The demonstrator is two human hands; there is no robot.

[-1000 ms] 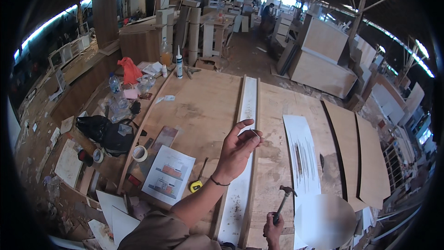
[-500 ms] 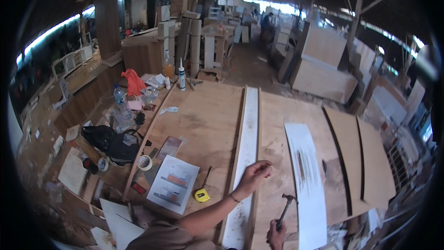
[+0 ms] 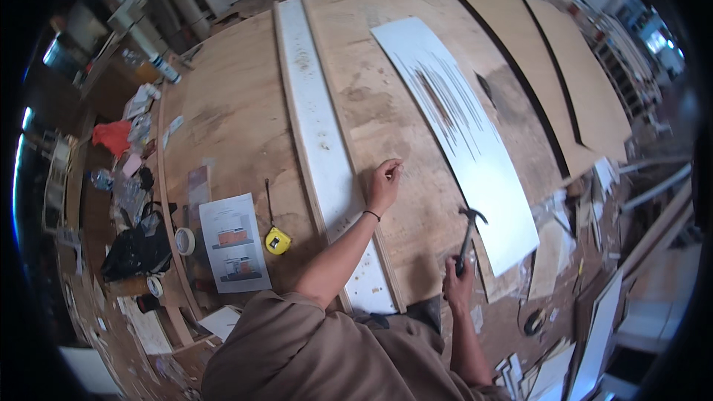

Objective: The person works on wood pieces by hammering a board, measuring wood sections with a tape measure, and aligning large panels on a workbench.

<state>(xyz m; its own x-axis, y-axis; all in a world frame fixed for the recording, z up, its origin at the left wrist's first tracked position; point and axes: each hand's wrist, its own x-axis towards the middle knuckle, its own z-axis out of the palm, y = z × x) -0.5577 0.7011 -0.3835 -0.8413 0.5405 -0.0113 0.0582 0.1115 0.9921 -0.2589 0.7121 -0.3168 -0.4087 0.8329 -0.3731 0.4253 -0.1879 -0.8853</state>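
Note:
My left hand (image 3: pixel 385 180) is closed in a pinch above the bare plywood (image 3: pixel 371 122), just right of a long white strip (image 3: pixel 318 130) edged with wooden battens. Whatever its fingertips hold, if anything, is too small to make out. In my right hand (image 3: pixel 457 286) is a claw hammer (image 3: pixel 467 238), gripped by its dark handle with the head up. The hammer head is beside the near part of a white panel (image 3: pixel 494 200) with dark streaks. Left of the white strip lie a yellow tape measure (image 3: pixel 277 240) and a printed sheet (image 3: pixel 227 217) with drawings.
Two tan boards with dark edges (image 3: pixel 587 89) lie at the far right. Along the left edge are a masking tape roll (image 3: pixel 184 240), a black bag (image 3: pixel 139 249), a red plastic bag (image 3: pixel 112 137) and a sealant tube (image 3: pixel 165 68). Offcuts (image 3: pixel 546 371) litter the floor at lower right.
The view has tipped down and turned, bringing more of my arms and the near floor into sight. My left hand stays pinched; my right hand still grips the hammer, now near the white panel's near end.

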